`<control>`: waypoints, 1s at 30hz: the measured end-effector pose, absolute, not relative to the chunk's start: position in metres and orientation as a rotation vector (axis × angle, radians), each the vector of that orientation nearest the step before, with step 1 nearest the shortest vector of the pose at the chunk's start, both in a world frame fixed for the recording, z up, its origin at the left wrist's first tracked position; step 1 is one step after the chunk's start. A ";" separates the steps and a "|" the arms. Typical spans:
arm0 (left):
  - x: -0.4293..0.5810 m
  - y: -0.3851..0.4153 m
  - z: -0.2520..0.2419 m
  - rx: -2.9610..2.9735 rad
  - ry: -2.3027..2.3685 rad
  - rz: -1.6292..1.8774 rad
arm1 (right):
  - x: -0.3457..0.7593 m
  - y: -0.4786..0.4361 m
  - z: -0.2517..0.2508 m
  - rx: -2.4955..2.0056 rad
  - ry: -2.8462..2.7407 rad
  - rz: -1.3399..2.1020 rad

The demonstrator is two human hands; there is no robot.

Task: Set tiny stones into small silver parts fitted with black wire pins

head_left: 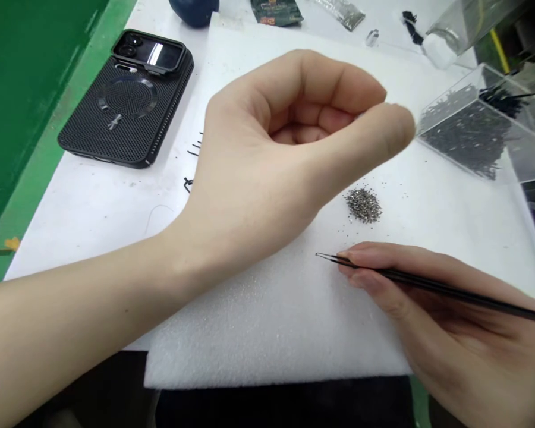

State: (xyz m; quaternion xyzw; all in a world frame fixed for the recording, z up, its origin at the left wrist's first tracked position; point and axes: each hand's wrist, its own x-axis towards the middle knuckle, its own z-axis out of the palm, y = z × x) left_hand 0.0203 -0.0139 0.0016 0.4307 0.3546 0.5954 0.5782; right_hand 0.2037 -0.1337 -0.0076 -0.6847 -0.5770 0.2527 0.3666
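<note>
My left hand (276,142) is raised over the white foam sheet (267,333), its fingers curled and the thumb brought up against the index fingertip. What lies in that pinch, if anything, is hidden. Low on the right, my right hand (446,321) grips black tweezers (410,278) that point left over the foam. A tiny speck seems to sit at their thin tips, too small to name. Just beyond the tips is a small pile of tiny shiny metallic bits (364,205), with a few scattered around it.
A clear plastic box (472,131) of thin black pieces lies tilted at the right. On the left rests a phone in a black case (129,101). Several small black pins (195,148) lie beside my left hand. Packets (276,10) and a clear container (468,27) are at the back.
</note>
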 end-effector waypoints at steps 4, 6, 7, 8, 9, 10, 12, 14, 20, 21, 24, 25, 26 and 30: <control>0.020 -0.013 0.001 0.997 0.844 1.383 | 0.207 -0.133 -0.009 -1.731 -1.489 0.672; 0.020 -0.013 0.000 0.995 0.838 1.381 | 0.209 -0.133 -0.010 -1.717 -1.526 0.680; 0.020 -0.014 -0.001 0.992 0.830 1.378 | 0.210 -0.132 -0.010 -1.717 -1.546 0.672; 0.020 -0.014 -0.002 0.984 0.823 1.376 | 0.211 -0.132 -0.010 -1.713 -1.566 0.659; 0.020 -0.015 -0.003 0.979 0.811 1.372 | 0.212 -0.131 -0.009 -1.710 -1.586 0.655; 0.019 -0.015 -0.005 0.975 0.801 1.369 | 0.212 -0.131 -0.009 -1.704 -1.600 0.656; 0.018 -0.015 -0.006 0.979 0.794 1.352 | 0.212 -0.129 -0.008 -1.693 -1.608 0.669; 0.017 -0.015 -0.006 0.987 0.781 1.351 | 0.211 -0.128 -0.008 -1.683 -1.605 0.674; 0.020 -0.014 0.005 0.982 0.833 1.326 | 0.214 -0.127 -0.010 -1.683 -1.651 0.640; 0.020 -0.013 0.006 0.984 0.854 1.317 | 0.215 -0.127 -0.010 -1.681 -1.657 0.637; 0.021 -0.012 0.006 0.987 0.909 1.294 | 0.216 -0.127 -0.008 -1.668 -1.645 0.664; 0.021 -0.012 0.005 0.986 0.898 1.300 | 0.216 -0.127 -0.008 -1.660 -1.638 0.678; 0.020 -0.013 0.003 0.982 0.870 1.312 | 0.216 -0.127 -0.007 -1.652 -1.631 0.690; 0.018 -0.014 -0.002 0.982 0.781 1.338 | 0.215 -0.126 -0.007 -1.638 -1.612 0.701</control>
